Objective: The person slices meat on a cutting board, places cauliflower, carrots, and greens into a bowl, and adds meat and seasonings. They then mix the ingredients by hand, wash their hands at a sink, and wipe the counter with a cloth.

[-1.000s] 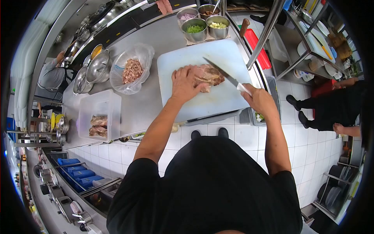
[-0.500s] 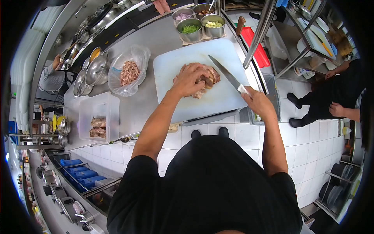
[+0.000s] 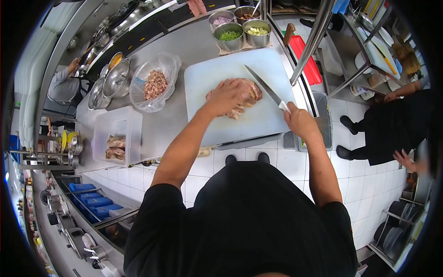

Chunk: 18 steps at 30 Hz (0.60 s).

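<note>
Meat (image 3: 252, 98) under open left hand (image 3: 227, 97), apart from right hand (image 3: 299, 121) gripping knife (image 3: 266, 87).

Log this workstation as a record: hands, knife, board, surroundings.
Left hand: laid over raw meat
Right hand: gripping knife by its white handle
Blade: beside the meat, tip pointing away from the person
Cutting board: pale, on metal counter
Beyond board: four metal pots of ingredients
Left of board: chopped meat in clear plastic bag; plastic tub holding meat pieces
Right side: co-worker, standing
</note>
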Each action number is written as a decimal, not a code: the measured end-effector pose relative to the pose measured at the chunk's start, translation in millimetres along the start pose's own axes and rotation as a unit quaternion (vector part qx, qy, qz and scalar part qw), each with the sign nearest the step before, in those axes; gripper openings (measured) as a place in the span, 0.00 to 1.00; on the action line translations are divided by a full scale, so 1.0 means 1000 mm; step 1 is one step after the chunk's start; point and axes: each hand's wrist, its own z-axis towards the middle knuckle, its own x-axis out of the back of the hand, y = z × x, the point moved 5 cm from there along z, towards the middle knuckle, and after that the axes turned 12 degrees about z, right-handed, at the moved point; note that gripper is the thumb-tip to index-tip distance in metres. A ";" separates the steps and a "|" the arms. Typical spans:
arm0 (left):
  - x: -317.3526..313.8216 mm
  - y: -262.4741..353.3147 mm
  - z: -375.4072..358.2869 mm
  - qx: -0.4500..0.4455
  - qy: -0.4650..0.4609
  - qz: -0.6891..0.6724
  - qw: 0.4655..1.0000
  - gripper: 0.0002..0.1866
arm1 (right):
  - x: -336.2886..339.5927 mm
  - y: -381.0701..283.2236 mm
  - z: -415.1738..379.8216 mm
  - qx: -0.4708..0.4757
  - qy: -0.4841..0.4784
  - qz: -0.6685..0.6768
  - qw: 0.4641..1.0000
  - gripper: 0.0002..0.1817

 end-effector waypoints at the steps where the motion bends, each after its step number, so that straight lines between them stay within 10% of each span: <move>1: 0.018 -0.011 -0.002 0.072 0.019 -0.164 0.984 0.32 | 0.001 -0.001 0.001 0.005 0.002 -0.001 1.000 0.15; 3: 0.064 -0.030 -0.017 0.211 0.056 -0.472 0.854 0.31 | -0.001 -0.005 0.002 0.015 0.000 -0.002 1.000 0.13; 12: 0.028 -0.001 -0.069 0.088 0.129 0.052 0.986 0.30 | -0.005 -0.006 0.010 0.036 -0.004 0.001 0.999 0.18; 15: 0.022 -0.012 -0.058 0.102 0.028 0.021 0.994 0.30 | 0.001 0.001 0.015 0.002 -0.027 0.063 0.998 0.23; 18: 0.032 -0.012 -0.053 0.122 0.137 -0.027 0.983 0.25 | 0.011 0.013 0.022 -0.147 -0.128 0.231 0.953 0.36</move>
